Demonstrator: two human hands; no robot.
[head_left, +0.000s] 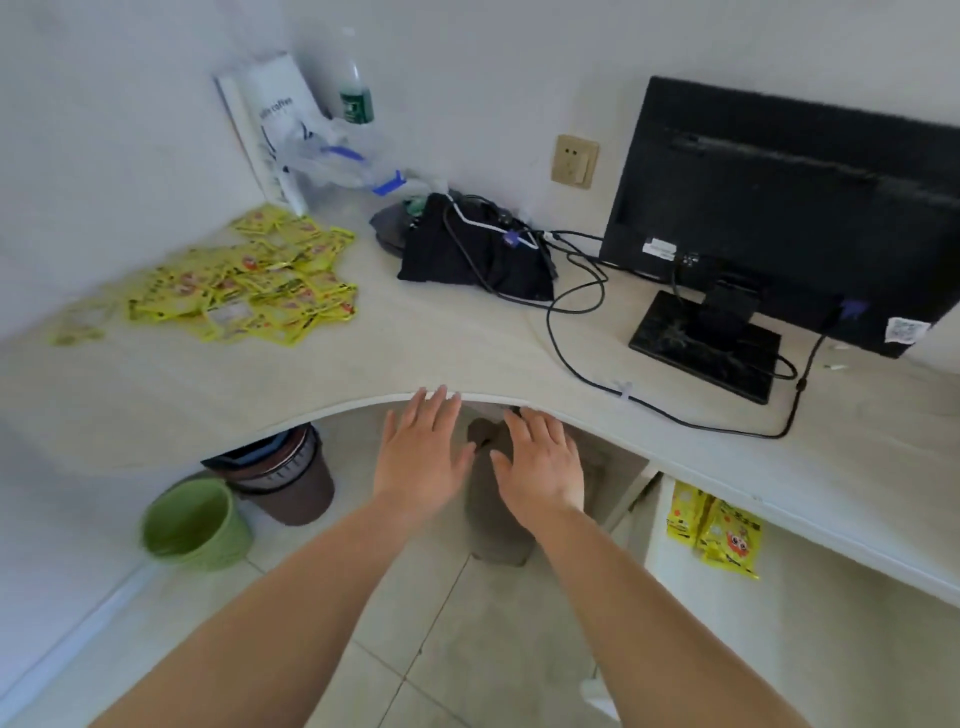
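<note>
Both my arms reach forward toward the curved front edge of a pale corner desk. My left hand is flat with straight fingers, its fingertips at the desk's edge. Beside it, my right hand is also flat with spread fingers, just below the edge. Neither hand holds anything. A heap of several yellow sachets lies on the desk at the left, well away from both hands.
A black monitor stands at the right with cables trailing over the desk. A black bundle, a plastic bag and a bottle sit at the back. Under the desk are a green bin, a brown bin and more yellow packets.
</note>
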